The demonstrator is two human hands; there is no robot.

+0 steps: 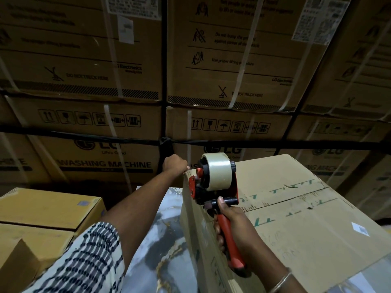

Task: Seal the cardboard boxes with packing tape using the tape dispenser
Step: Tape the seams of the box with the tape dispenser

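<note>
Right hand [234, 231] curled round red handle of tape dispenser [213, 187], thumb up near black roller. Dispenser sat on left top edge of cardboard box [296, 218], clear tape roll [218, 170] upright on top. Box flaps closed, centre seam visible, small white label near right side. Left hand [174, 164], patterned sleeve [91, 261] behind it, gripped far left corner of box, fingers curled over edge. Smaller brown cartons [46, 210] at left. Beyond, wall of strapped washing machine cartons [228, 60].
</note>
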